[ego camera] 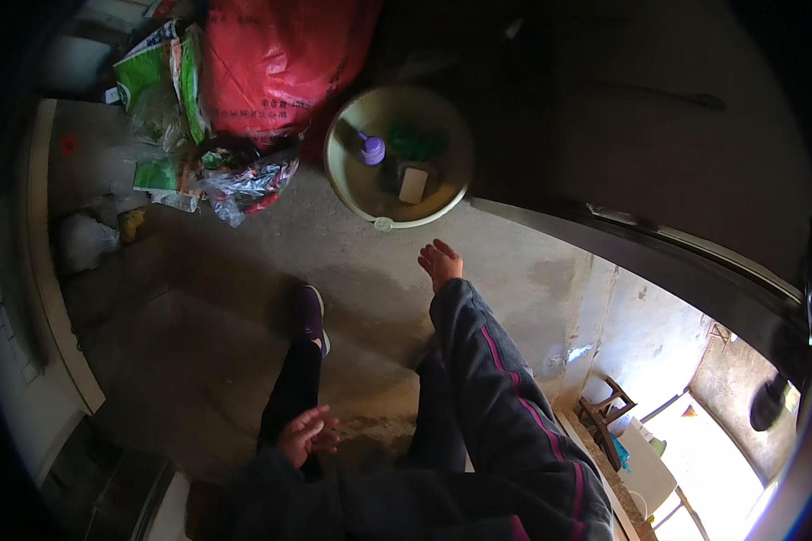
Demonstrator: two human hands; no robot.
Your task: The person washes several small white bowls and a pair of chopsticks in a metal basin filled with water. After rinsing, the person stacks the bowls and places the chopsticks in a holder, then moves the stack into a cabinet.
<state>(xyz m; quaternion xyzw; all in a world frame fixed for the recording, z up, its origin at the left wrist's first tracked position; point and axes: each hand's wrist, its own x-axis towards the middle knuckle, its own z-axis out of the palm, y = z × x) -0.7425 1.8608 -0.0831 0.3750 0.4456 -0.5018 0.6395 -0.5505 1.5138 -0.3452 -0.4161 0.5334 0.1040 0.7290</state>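
My right hand (440, 264) reaches forward over the concrete floor, fingers a little bent and nothing in it. Just beyond it stands a round, pale plastic tub (457, 206). Inside the tub are a purple plastic item (372, 150), a dark green bundle (416, 140) and a whitish rectangular block (413, 185); I cannot tell exactly what these are. Nearer to my body, my left hand (308, 436) hovers by my left leg with its fingers apart, holding nothing.
A large red plastic sack (271, 67) bearing writing stands behind the tub, on its left. Crumpled plastic bags (243, 182) and green packaging (145, 74) lie beside it. A dark door-like panel (649, 237) runs along the right. Beyond a bright opening stands a wooden stool (605, 412).
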